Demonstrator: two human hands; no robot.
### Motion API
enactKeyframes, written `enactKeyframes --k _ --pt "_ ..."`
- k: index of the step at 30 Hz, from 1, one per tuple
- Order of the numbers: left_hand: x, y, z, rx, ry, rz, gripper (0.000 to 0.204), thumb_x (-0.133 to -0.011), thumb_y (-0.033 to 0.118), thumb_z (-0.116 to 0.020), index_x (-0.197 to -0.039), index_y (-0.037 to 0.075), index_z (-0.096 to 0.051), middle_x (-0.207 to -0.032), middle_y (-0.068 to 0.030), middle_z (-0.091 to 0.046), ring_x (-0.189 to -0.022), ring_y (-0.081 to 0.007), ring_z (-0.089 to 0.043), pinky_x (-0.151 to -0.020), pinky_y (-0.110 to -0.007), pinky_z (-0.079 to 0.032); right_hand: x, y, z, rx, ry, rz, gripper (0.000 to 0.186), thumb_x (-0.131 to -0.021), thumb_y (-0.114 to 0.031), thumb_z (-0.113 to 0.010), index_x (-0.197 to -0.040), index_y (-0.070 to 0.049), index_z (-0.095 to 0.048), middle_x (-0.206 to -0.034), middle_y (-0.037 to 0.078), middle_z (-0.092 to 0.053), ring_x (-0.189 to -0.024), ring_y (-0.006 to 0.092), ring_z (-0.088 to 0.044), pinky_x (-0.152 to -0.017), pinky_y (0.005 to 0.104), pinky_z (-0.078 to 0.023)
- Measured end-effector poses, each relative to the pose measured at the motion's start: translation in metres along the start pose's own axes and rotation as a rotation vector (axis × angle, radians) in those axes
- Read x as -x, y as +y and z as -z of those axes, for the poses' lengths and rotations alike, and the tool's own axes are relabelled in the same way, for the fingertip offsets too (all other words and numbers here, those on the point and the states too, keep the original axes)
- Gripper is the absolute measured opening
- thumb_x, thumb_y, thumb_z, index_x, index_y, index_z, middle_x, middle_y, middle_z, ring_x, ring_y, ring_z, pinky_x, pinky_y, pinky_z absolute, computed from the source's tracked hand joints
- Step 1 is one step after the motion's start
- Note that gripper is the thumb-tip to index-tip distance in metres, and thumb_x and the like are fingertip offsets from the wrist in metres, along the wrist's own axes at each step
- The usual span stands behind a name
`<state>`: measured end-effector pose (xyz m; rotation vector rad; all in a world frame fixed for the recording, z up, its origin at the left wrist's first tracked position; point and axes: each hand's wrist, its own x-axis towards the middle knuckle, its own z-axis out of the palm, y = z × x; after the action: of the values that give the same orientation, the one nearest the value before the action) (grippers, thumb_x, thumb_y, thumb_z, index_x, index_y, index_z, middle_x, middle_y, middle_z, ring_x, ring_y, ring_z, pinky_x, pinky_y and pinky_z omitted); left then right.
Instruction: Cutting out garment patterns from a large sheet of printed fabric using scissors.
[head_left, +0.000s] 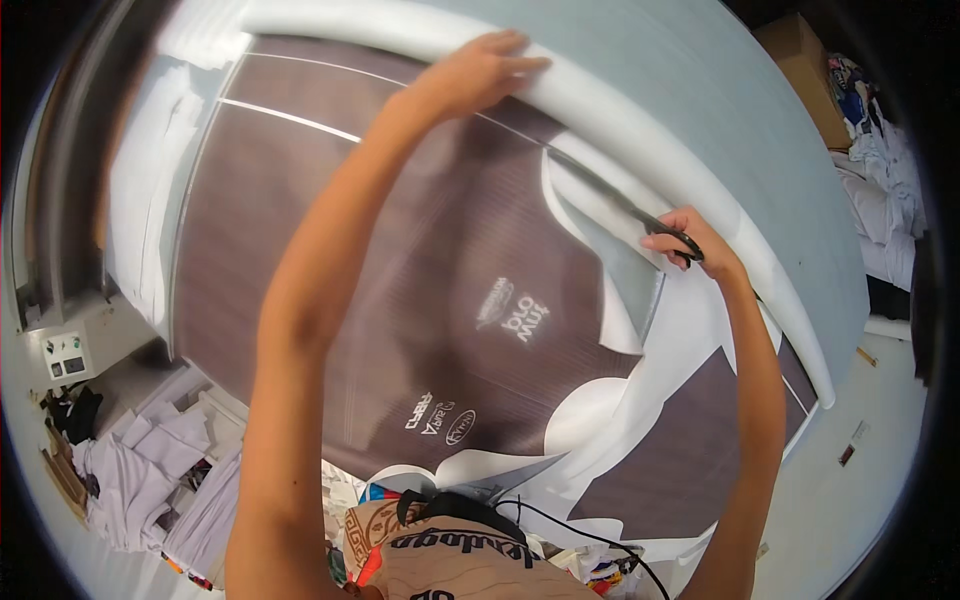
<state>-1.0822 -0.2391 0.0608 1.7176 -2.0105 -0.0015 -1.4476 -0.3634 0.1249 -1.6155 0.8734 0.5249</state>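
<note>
A large printed sheet (pixel 300 200), dark brown-grey with white lettering and white lines, lies spread over the table. Along its far edge runs a thick white roll (pixel 640 130) of paper or fabric. My left hand (pixel 485 75) rests on that roll with its fingers stretched out. In my right hand (pixel 705 245) is a pair of scissors (pixel 622 200) with black handles, its blades pointing left and away from me. The blades lie at the sheet's far edge, beside a curved cut-out with a curling white edge. Whether the blades are apart cannot be made out.
A separate dark printed piece (pixel 660 450) lies at the near right, by white offcut strips (pixel 610 440). White cloth (pixel 140 465) is heaped at the lower left, below a control box (pixel 65 352). A cardboard box (pixel 805 80) and piled garments (pixel 885 190) stand far right. A black cable (pixel 600 540) runs near my body.
</note>
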Motion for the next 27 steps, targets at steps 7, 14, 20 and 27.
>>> enactKeyframes --k 7,14,20,27 --pt "-0.005 -0.006 0.000 0.034 -0.058 -0.031 0.040 -0.100 0.023 -0.059 -0.140 0.025 -0.059 -0.145 -0.0174 -0.052 -0.137 -0.0365 -0.046 -0.114 -0.044 -0.040 -0.009 -0.005 0.009 0.128 0.005 -0.041 0.037 -0.082 -0.026 -0.078 -0.060 -0.010 -0.053 -0.052 -0.005 -0.046 -0.043 0.0045 -0.041 -0.043 0.0233 -0.028" --pt "-0.015 -0.014 -0.005 0.040 -0.078 -0.060 0.040 -0.099 0.022 -0.059 -0.139 0.025 -0.060 -0.143 -0.0184 -0.054 -0.134 -0.0360 -0.049 -0.112 -0.045 -0.042 -0.032 -0.009 0.001 0.090 -0.045 0.050 0.037 -0.083 -0.027 -0.079 -0.061 -0.010 -0.054 -0.052 -0.005 -0.047 -0.043 0.0045 -0.042 -0.042 0.0231 -0.029" --pt "-0.029 -0.015 0.008 0.161 -0.092 -0.228 0.034 -0.095 0.012 -0.058 -0.125 -0.003 -0.063 -0.121 -0.0189 -0.066 -0.117 -0.0396 -0.055 -0.105 -0.045 -0.042 -0.044 -0.031 -0.005 0.115 -0.036 0.070 0.039 -0.083 -0.027 -0.078 -0.059 -0.009 -0.053 -0.052 -0.005 -0.048 -0.043 0.0043 -0.042 -0.042 0.0232 -0.029" --pt "0.016 0.013 0.031 0.198 0.376 0.312 0.029 -0.094 0.019 -0.065 -0.120 0.007 -0.070 -0.132 -0.0225 -0.060 -0.123 -0.0391 -0.055 -0.105 -0.045 -0.045 -0.069 -0.046 -0.015 0.130 -0.035 0.090 0.039 -0.082 -0.031 -0.082 -0.061 -0.008 -0.058 -0.053 -0.004 -0.049 -0.043 0.0042 -0.042 -0.042 0.0233 -0.029"
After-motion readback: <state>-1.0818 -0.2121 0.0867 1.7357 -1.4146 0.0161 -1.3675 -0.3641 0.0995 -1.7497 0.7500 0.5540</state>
